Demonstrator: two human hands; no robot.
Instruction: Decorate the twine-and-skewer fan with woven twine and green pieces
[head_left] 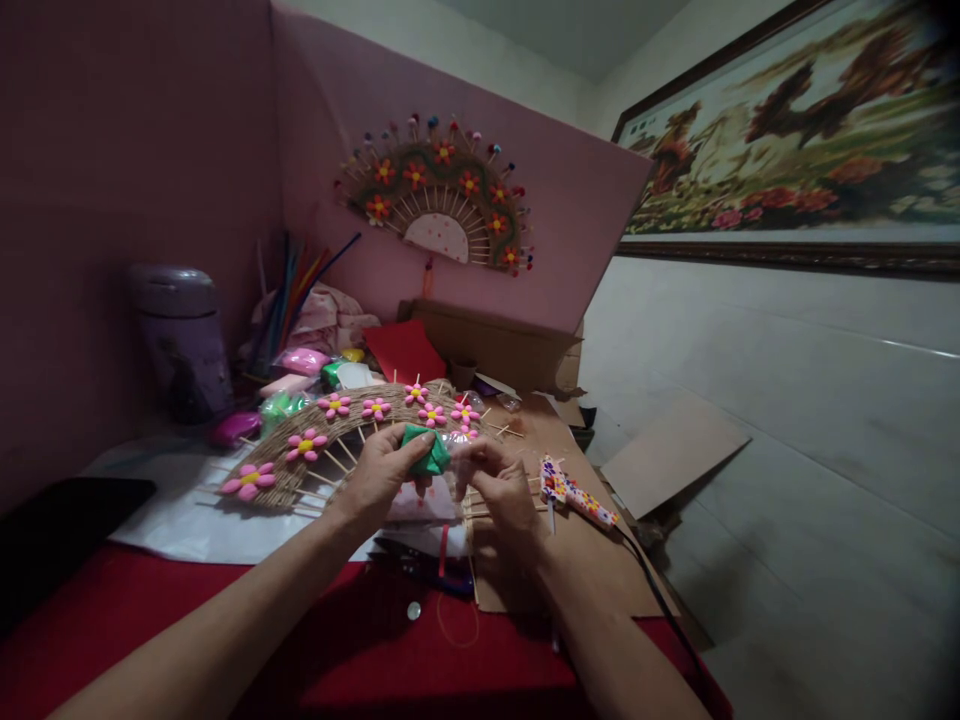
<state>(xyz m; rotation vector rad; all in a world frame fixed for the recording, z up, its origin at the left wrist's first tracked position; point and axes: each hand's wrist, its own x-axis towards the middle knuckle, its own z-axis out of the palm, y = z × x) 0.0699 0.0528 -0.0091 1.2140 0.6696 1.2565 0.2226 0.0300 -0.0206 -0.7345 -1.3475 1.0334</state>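
I have the green lump (429,455) just right of and below the middle of the frame, held in the left hand (384,465). That hand is pinching it, thumb across the top, fingers behind and under. The lump is squarish, with no long axis I can make out; its free edge faces the right of the frame.

The right hand (504,490) sits just to the right of that edge, so from there the lump lies leftward, almost level. The left hand is the nearer, being in contact; between lump and right fingertips I see only a narrow gap with a bit of clear film (455,438). The right thumb and fingers are drawn in close, but blur hides whether they grip the film, so I cannot tell.

Beyond both hands, the flowered fan (274,455) arcs from lower left of centre up past the middle, lying partly on a white sheet (172,530). To the right I see cardboard (622,570) with a glue gun (555,482) on it; red cloth (315,640) fills the bottom.
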